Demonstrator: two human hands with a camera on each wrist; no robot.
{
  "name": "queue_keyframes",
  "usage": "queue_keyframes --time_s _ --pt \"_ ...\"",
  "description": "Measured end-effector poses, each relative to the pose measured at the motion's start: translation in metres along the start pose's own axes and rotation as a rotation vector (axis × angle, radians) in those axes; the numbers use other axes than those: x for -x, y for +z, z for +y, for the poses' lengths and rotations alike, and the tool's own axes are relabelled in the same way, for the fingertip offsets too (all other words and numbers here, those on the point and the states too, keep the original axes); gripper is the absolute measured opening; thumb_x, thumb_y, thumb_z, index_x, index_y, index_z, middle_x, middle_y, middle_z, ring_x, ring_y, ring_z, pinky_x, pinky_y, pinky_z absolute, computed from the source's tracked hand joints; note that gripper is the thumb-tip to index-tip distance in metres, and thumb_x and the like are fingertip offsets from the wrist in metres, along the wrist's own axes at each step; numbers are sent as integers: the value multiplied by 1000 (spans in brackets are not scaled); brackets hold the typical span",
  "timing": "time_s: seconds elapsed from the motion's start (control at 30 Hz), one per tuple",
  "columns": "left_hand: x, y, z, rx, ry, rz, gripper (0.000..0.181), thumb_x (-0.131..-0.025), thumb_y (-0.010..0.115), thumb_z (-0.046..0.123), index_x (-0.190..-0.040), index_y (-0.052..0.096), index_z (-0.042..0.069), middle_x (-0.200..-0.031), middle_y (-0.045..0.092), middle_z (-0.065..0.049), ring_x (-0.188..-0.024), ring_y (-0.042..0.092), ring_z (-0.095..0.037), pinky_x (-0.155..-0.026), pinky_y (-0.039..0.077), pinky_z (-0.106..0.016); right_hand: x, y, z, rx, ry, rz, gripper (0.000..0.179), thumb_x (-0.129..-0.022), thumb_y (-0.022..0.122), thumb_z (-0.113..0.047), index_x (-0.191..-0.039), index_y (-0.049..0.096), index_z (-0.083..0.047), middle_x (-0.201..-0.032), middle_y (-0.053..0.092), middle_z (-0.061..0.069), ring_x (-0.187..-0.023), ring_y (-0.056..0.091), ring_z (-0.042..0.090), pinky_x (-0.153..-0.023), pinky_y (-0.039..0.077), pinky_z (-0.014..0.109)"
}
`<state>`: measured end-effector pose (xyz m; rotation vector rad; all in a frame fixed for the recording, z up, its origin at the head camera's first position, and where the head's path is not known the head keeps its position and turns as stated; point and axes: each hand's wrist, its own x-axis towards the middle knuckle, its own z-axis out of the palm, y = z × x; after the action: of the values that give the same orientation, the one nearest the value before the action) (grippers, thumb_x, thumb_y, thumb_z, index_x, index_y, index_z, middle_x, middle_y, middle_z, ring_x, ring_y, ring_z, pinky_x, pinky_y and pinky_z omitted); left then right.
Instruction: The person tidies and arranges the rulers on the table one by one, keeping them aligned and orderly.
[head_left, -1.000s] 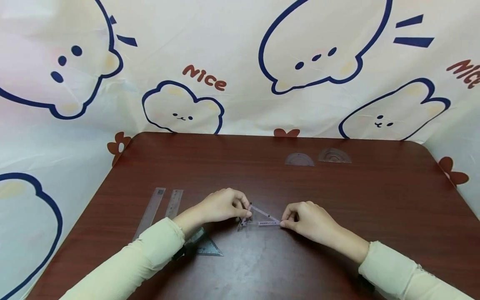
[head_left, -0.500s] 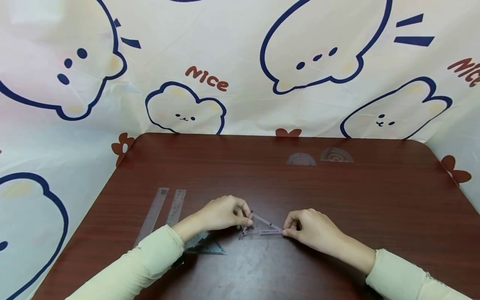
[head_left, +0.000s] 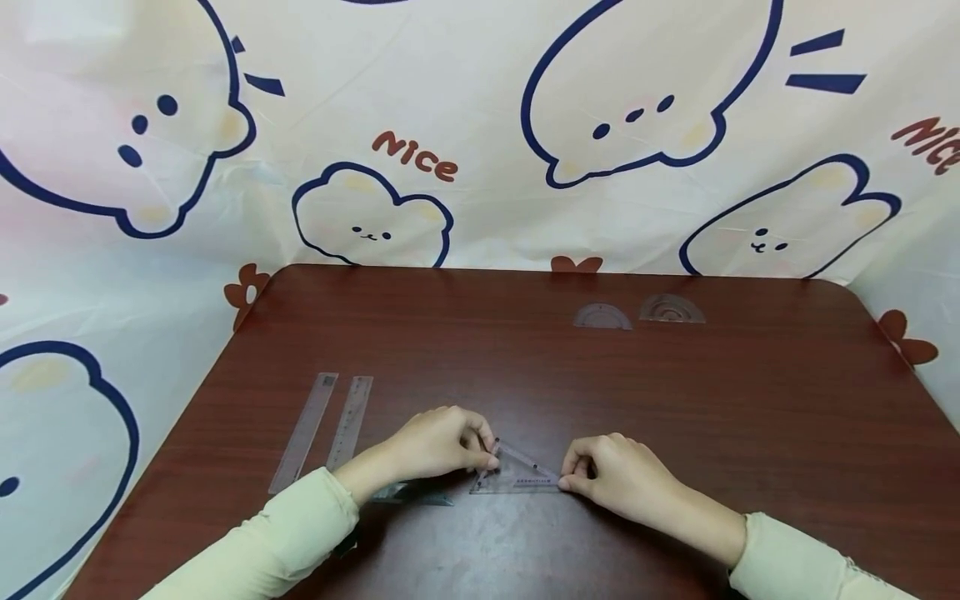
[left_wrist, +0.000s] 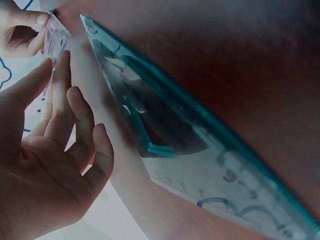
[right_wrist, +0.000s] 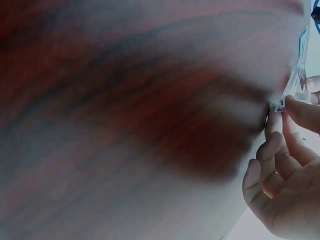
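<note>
A clear plastic set square (head_left: 534, 481) with a printed strip is held between both hands in the head view. My left hand (head_left: 442, 442) pinches its upper left part between thumb and fingertips. The thumb and index finger of my right hand (head_left: 630, 477) pinch its right corner. In the left wrist view the clear set square (left_wrist: 56, 37) is seen nearly edge-on. Whether its lower edge touches the table I cannot tell. A teal-tinted set square (head_left: 412, 494) lies by my left forearm, partly hidden by it; the left wrist view shows this teal set square (left_wrist: 255, 187) large and close.
Two clear rulers, a wider one (head_left: 303, 433) and a narrower one (head_left: 350, 421), lie side by side at the left. Two clear protractors, one left (head_left: 602, 317) and one right (head_left: 672, 309), lie near the back edge of the brown table (head_left: 750, 392). A patterned cloth (head_left: 480, 83) hangs behind.
Both hands have come nearer to me, carrying the clear set square between them. The set square's slant has changed, and its lower edge shows more plainly. Both hands still pinch it.
</note>
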<state>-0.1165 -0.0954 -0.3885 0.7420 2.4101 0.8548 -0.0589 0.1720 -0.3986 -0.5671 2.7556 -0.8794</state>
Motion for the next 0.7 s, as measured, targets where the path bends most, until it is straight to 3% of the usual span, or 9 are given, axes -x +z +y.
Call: queue_keyframes --time_s 0.7 --pt "7 4 -2 -38 22 -9 13 -86 78 34 -84 67 27 -65 64 22 -60 58 -1 -72 44 -38 4 8 -5 23 -2 6 18 -80 83 -26 -74 67 -30 -62 51 -22 -53 43 -3 -50 38 23"
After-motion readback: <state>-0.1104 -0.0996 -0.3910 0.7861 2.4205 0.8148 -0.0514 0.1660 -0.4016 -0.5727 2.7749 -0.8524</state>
